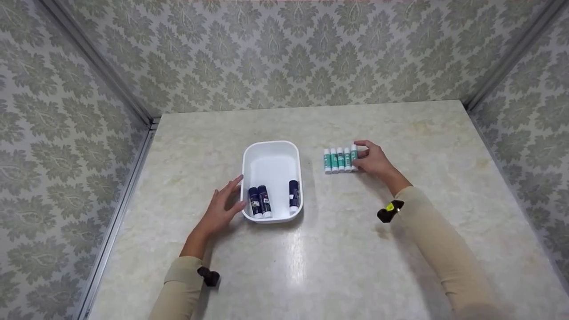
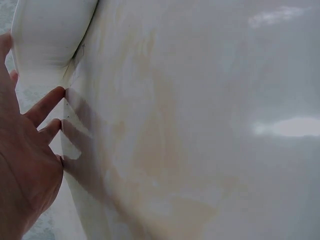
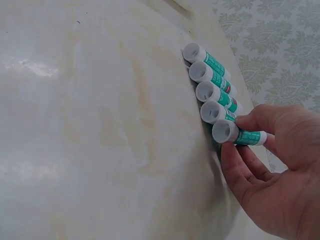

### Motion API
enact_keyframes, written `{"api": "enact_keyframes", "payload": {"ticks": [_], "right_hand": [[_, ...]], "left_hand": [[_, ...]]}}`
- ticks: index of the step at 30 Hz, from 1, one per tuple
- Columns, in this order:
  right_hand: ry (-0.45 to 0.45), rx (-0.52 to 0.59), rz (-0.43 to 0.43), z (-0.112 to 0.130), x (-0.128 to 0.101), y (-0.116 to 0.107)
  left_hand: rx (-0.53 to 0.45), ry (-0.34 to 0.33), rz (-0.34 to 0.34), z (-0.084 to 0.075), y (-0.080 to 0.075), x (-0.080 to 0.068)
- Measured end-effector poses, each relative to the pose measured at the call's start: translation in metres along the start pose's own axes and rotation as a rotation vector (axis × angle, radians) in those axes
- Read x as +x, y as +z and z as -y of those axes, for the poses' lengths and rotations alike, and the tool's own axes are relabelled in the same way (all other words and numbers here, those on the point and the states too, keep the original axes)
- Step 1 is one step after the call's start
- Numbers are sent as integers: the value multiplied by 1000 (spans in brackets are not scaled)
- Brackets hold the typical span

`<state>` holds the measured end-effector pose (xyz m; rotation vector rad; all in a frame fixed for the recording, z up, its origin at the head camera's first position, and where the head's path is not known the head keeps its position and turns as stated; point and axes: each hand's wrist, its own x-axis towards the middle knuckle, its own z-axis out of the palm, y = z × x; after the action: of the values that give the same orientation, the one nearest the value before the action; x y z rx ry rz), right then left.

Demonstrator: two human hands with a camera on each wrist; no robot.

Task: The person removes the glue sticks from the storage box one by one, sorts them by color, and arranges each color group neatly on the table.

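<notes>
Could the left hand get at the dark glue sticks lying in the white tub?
Probably yes: the left hand rests against the white tub, which is open-topped, and the dark glue sticks lie uncovered just beyond its near wall.

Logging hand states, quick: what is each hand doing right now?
Left hand: open, fingers touching the white bin.
Right hand: pinching the end green glue stick.

White bin [image 1: 272, 153]; 3 dark blue sticks [image 1: 265, 201]; 5 green-white sticks [image 1: 340, 160]; cream marbled table [image 1: 355, 249]; damask wallpaper [image 1: 284, 49].
</notes>
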<state>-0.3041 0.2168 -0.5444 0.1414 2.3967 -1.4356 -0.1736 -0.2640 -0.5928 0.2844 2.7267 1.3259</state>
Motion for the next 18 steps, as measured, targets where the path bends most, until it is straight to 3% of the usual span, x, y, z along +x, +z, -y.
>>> {"api": "enact_keyframes", "payload": {"ticks": [13,18], "right_hand": [[-20,-51,14,-2,3,2],[-29,-15,45,-4,3,1]], "left_hand": [[-12,18,7,0,-1,1],[-5,14,4,1,0,1]]}}
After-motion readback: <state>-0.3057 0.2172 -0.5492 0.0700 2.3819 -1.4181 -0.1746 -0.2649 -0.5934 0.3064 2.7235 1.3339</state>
